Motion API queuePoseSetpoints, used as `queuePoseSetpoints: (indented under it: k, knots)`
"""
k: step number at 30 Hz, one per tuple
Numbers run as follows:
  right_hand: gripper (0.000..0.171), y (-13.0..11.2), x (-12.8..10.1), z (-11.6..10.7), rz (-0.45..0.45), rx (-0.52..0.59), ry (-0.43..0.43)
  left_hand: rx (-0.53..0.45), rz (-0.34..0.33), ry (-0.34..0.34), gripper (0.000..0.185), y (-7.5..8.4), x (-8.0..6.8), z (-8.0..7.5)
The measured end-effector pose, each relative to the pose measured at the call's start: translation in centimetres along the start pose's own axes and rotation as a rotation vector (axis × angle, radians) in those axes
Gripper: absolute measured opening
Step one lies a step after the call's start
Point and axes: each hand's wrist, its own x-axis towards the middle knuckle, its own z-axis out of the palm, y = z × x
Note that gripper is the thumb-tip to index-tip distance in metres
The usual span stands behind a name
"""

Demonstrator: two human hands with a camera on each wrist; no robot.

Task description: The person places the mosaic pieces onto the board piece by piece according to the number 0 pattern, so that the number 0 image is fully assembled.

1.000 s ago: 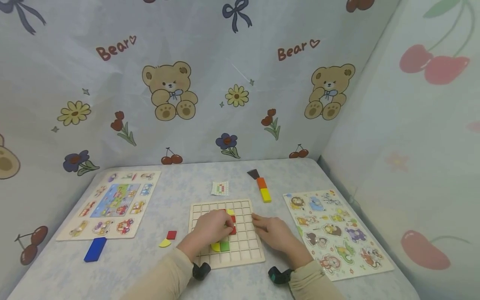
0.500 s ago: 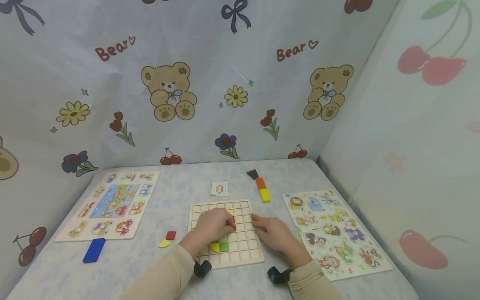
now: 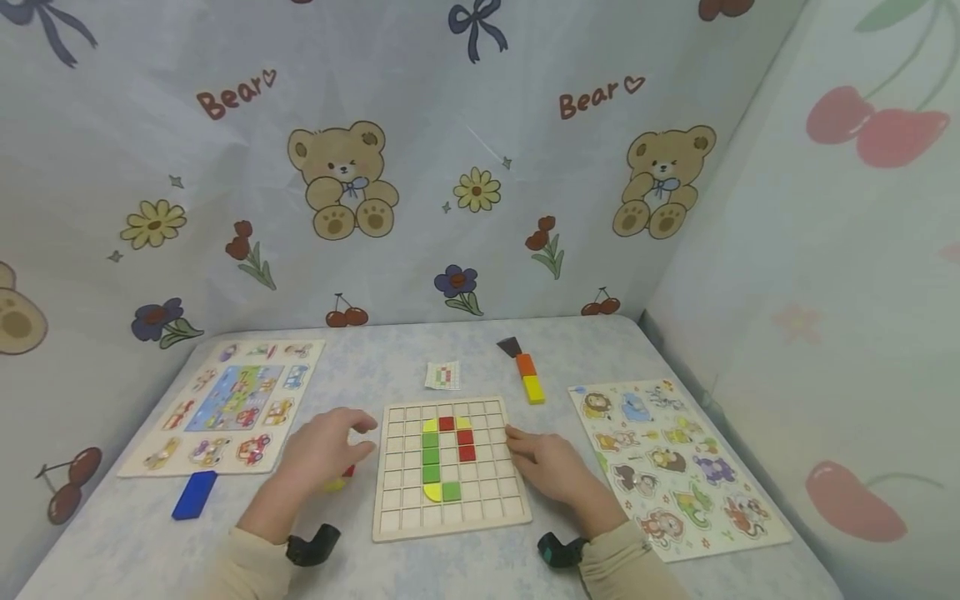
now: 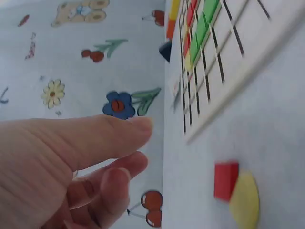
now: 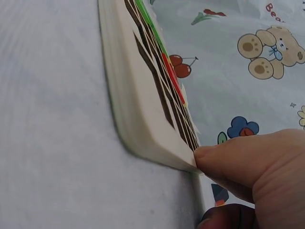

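head view: left hand (image 3: pixel 322 454) empty, fingers relaxed, over red square (image 4: pixel 225 180) and yellow piece (image 4: pixel 245 201) left of grid board (image 3: pixel 450 521). right hand (image 3: pixel 551 467) flat, steadying board edge. risk: careless pinch lifts both touching pieces.

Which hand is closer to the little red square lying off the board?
Left. The left hand hovers right over the red square; the right hand rests at the grid board's far edge.
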Motion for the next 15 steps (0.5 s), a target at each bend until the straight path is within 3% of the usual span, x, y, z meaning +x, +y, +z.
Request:
queuePoseSetpoints:
  k: [3, 6, 15]
  knots:
    - [0.037, 0.1, 0.1, -0.1, 0.019, 0.0, -0.003, 0.007, -0.04, -0.04, 0.035, -2.8, -0.2, -0.5]
    - [0.036, 0.2, 0.1, -0.1, 0.019, -0.007, 0.003, 0.01, -0.024, -0.075, 0.033, -4.5, -0.1, 0.2]
    - [0.036, -0.3, 0.0, 0.0, 0.019, -0.003, 0.01, 0.083, 0.036, -0.02, 0.018, -5.0, 0.4, 1.9]
